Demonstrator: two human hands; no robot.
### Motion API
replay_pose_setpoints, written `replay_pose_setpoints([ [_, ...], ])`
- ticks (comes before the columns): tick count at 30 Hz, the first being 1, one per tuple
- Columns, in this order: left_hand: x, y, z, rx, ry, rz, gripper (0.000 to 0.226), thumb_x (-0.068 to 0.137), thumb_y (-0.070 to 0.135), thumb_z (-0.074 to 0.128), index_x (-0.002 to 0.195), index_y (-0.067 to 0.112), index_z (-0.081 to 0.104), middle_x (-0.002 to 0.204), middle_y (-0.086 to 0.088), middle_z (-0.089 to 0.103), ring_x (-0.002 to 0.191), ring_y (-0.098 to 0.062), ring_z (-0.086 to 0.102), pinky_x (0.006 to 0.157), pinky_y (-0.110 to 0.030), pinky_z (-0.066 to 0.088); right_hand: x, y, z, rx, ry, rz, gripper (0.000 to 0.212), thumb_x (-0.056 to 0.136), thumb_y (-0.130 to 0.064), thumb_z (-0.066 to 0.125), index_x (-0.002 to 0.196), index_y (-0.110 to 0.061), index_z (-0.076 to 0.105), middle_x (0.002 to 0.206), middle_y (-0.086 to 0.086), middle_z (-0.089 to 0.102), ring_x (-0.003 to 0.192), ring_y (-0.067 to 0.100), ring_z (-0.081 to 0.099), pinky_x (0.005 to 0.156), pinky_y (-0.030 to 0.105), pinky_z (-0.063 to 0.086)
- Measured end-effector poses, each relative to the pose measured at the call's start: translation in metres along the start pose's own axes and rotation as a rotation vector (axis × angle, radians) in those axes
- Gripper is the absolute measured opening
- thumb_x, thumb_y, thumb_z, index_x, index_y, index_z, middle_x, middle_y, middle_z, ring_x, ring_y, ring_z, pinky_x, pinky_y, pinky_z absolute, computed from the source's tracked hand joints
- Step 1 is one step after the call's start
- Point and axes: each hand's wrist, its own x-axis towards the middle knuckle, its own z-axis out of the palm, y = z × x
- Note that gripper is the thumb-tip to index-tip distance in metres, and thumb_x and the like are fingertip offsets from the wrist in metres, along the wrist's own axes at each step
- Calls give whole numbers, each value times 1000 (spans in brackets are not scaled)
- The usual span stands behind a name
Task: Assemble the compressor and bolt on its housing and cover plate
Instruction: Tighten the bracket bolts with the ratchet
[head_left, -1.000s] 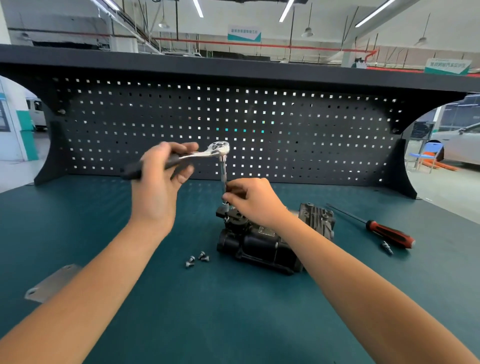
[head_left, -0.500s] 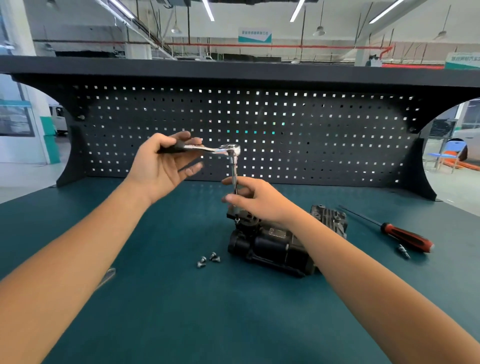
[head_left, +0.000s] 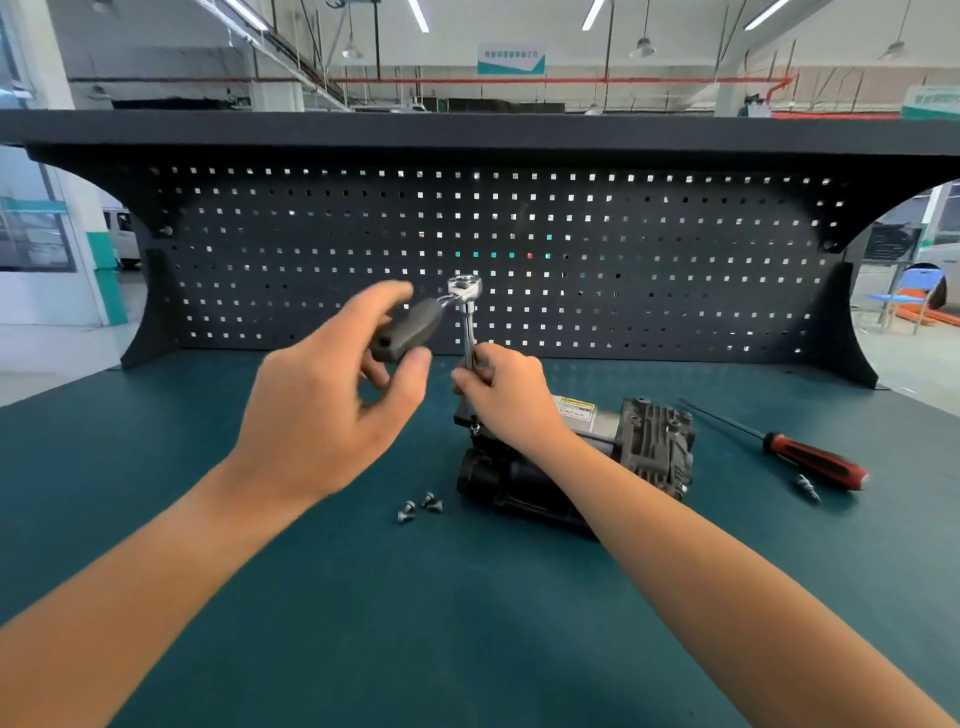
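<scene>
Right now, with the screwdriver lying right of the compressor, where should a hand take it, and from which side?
Its red handle, from above and the right: it lies flat with the handle at the near-right end, the thin shaft pointing toward the compressor. A loose bit sits beside the handle, so avoid sweeping in low.

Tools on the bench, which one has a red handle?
The screwdriver lying right of the compressor; the ratchet in the left hand has a dark handle.
</scene>
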Motion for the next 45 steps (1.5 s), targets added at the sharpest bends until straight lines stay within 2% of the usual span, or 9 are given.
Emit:
replay_pose_setpoints([
  [3, 11, 3, -5, -14, 41, 0, 37, 84, 28, 47, 105, 5, 66, 77, 9, 58, 65, 7, 52, 63, -3, 39, -1, -1, 2, -7, 35, 32, 17, 93, -21, 55, 81, -9, 53, 79, 7, 64, 76, 25, 53, 64, 32, 37],
  [8, 37, -30, -27, -42, -209, -249, 21, 83, 22, 57, 89, 42, 61, 62, 16, 68, 64, 4, 60, 57, -6, 41, -4, 3, -6, 130, 18, 78, 20, 91, -22, 60, 90, -2, 62, 89, 9, 70, 90, 24, 63, 81, 32, 49],
  [15, 79, -87, 0, 92, -428, -243, 33, 100, 17, 30, 115, 13, 59, 105, -4, 53, 98, -17, 48, 85, -27, 32, -7, 6, -24, 52, -160, -37, 18, 91, -19, 59, 106, -9, 63, 104, 4, 69, 88, 10, 61, 77, 21, 45],
  [18, 82, -84, 3, 294, -445, -240, 48, 99, 33, 27, 78, 0, 54, 74, -13, 58, 74, -30, 53, 64, -35, 34, -5, 6, -24, -9, -163, -76, 21, 93, -16, 57, 111, -7, 59, 94, 5, 69, 55, -5, 43, 57, 15, 37],
  [25, 38, 0, -23, 783, -564, -135, 53, 88, 56, 16, 60, 17, 39, 57, 1, 39, 50, -17, 35, 52, -28, 29, -8, 2, -1, -161, 25, -99, 20, 93, -20, 55, 100, -1, 59, 83, 16, 67, 73, 32, 51, 73, 36, 45],
  [29, 23, 9, -21, 753, -545, -130, 49, 80, 65, 15, 69, 23, 38, 59, 6, 40, 50, -14, 32, 47, -29, 22, -10, 3, -3, -135, 52, -60, 22, 91, -23, 59, 94, -2, 59, 87, 14, 68, 83, 34, 57, 73, 36, 43],
  [34, 49, -64, -11, 670, -589, -180, 37, 87, 52, 53, 66, 27, 37, 64, 8, 45, 66, -23, 48, 58, -30, 31, -9, 3, -21, -88, -180, -97, 18, 87, -23, 64, 99, -9, 65, 100, 3, 69, 93, 21, 63, 88, 38, 48],
  [41, 71, -81, 15, 703, -449, -167, 22, 97, 28, 46, 95, 8, 55, 77, -11, 56, 65, -27, 45, 60, -33, 37, 0, 0, -24, -152, -241, -112, 27, 93, -17, 57, 119, -9, 55, 107, 11, 69, 96, 27, 61, 89, 38, 48],
  [45, 61, -36, -3, 667, -590, -168, 33, 90, 51, 37, 98, 20, 47, 69, 5, 46, 57, -15, 40, 58, -29, 35, 0, 3, -17, -152, -98, -99, 21, 91, -17, 59, 106, -3, 60, 94, 15, 69, 81, 31, 54, 77, 33, 46],
])
